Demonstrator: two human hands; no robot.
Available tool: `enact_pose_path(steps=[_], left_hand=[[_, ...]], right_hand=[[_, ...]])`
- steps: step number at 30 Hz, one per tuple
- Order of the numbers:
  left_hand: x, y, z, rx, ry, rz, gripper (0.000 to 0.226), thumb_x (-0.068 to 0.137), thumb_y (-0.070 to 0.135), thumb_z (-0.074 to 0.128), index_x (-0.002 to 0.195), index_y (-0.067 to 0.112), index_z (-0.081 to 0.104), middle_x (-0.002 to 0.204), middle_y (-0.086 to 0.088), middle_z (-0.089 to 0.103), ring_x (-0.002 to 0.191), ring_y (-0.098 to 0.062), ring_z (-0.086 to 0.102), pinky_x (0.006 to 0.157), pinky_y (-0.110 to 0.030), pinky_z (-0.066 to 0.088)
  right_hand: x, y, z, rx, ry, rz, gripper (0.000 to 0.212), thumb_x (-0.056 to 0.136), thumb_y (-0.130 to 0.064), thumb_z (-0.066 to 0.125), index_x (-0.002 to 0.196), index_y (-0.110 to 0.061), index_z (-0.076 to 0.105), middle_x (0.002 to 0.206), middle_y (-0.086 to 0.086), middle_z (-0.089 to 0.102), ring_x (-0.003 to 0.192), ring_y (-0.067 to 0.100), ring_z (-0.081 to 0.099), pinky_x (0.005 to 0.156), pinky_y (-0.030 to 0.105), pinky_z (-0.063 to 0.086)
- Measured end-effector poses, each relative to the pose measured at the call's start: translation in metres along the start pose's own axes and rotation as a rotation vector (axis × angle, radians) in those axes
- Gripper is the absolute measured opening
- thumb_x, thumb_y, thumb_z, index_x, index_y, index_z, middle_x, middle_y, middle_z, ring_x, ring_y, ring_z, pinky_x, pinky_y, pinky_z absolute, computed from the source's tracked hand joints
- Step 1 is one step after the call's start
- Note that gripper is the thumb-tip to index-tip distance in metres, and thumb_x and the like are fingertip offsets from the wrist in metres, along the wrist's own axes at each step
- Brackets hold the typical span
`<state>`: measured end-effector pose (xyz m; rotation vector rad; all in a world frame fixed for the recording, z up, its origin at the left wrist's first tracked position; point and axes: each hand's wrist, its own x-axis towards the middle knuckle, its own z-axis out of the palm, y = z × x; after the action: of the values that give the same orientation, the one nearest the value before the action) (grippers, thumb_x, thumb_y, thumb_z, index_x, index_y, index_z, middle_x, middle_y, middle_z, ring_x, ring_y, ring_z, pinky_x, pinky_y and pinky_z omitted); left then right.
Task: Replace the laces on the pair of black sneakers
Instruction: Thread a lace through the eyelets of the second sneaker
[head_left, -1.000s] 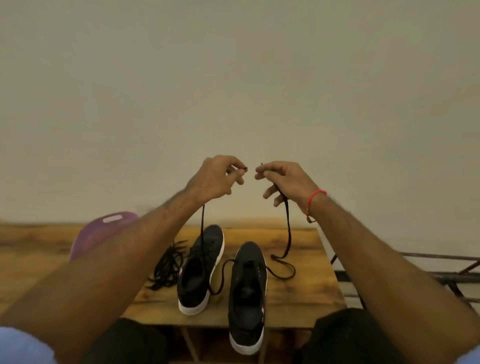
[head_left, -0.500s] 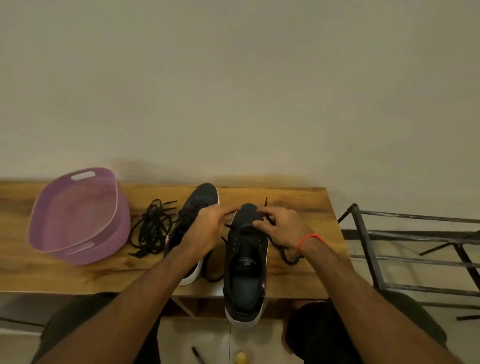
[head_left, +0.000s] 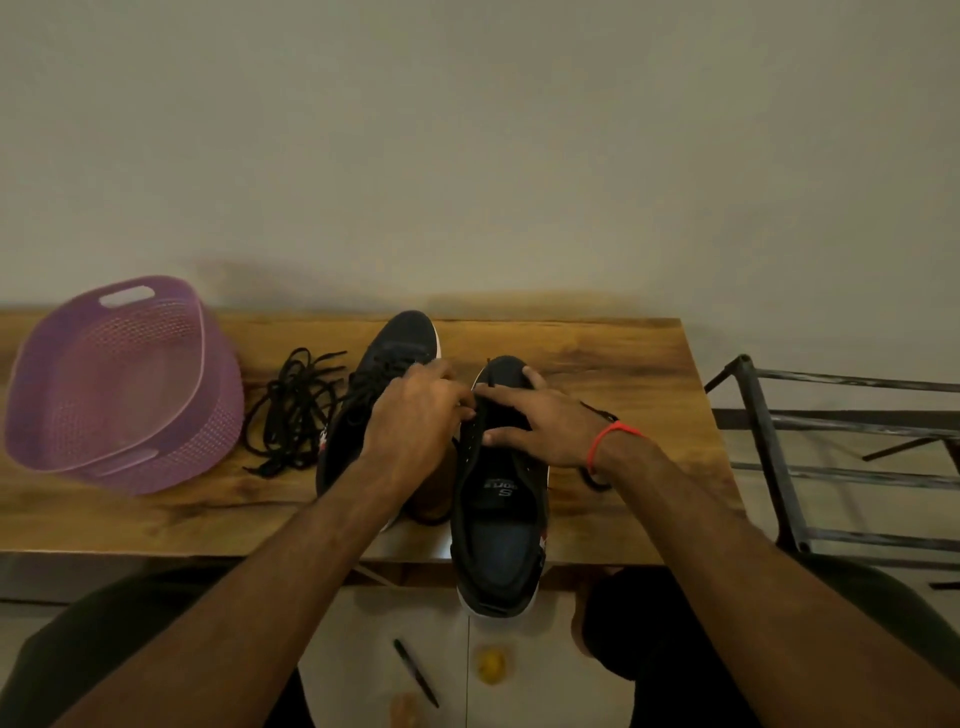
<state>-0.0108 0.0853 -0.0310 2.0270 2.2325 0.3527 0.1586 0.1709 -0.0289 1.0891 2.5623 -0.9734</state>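
Head-worn view, forward and downward

Both hands, left (head_left: 415, 415) and right (head_left: 545, 426), dropped onto the right sneaker (head_left: 498, 499), apparently pinching its lace (head_left: 480, 402).

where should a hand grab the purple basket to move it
Grip the purple basket by the handle slot at its far rim, reaching over from above. It sits tilted on the wooden table, open toward the camera, so that cutout is exposed and likely easiest to hook.
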Motion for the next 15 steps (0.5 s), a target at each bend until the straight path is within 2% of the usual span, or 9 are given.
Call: enact_pose_path(steps=[2,4,6,8,12,15], left_hand=[[0.0,-0.004,0.003,0.043,-0.01,0.044,0.025,0.099,0.033,0.061,0.122,0.03,0.07,0.148,0.007,0.049,0.128,-0.021,0.042,0.103,-0.036,0.034],[0.0,-0.006,0.005,0.009,-0.03,0.056,0.027,0.1,0.031,0.061,0.125,0.031,0.069,0.156,0.01,0.043,0.141,-0.023,0.033,0.111,-0.039,0.025],[-0.001,-0.006,0.007,0.024,0.002,0.075,0.024,0.096,0.027,0.066,0.119,0.03,0.073,0.157,0.004,0.043,0.149,-0.03,0.026,0.117,-0.047,0.022],[-0.002,-0.006,0.007,0.124,0.022,0.083,0.019,0.091,0.029,0.072,0.11,0.03,0.076,0.162,-0.003,0.035,0.155,-0.037,0.012,0.122,-0.057,0.013],[-0.001,-0.006,0.003,0.263,0.052,0.073,0.013,0.086,0.039,0.075,0.096,0.033,0.078,0.169,-0.006,0.012,0.153,-0.044,-0.01,0.118,-0.069,-0.009],[0.0,-0.005,-0.002,0.301,0.049,0.07,0.014,0.085,0.044,0.073,0.097,0.037,0.078,0.17,-0.005,0.005,0.152,-0.045,-0.016,0.113,-0.074,-0.012]], right_hand=[[0.0,0.0,0.001,-0.06,0.007,-0.019,0.058,0.102,-0.048,0.045,0.154,-0.046,0.021,0.165,0.0,0.021,0.154,0.026,-0.004,0.118,0.061,0.011],[-0.003,-0.002,0.0,-0.027,0.03,-0.007,0.052,0.103,-0.049,0.039,0.153,-0.047,0.025,0.165,0.0,0.02,0.154,0.022,-0.002,0.118,0.061,0.01],[-0.005,-0.006,0.001,0.027,0.05,0.019,0.052,0.101,-0.06,0.034,0.152,-0.047,0.03,0.165,0.0,0.02,0.154,0.02,0.001,0.119,0.059,0.01],[-0.005,-0.008,0.003,-0.022,0.065,0.028,0.061,0.096,-0.068,0.037,0.152,-0.045,0.03,0.165,0.0,0.021,0.154,0.02,0.003,0.119,0.06,0.01],[0.0,-0.005,0.009,-0.095,0.099,-0.015,0.06,0.096,-0.059,0.045,0.152,-0.047,0.028,0.163,-0.014,0.023,0.154,0.024,0.005,0.115,0.067,0.011],[0.002,-0.003,0.011,-0.138,0.092,-0.024,0.061,0.095,-0.057,0.047,0.151,-0.049,0.026,0.161,-0.021,0.023,0.154,0.025,0.005,0.113,0.069,0.012]])
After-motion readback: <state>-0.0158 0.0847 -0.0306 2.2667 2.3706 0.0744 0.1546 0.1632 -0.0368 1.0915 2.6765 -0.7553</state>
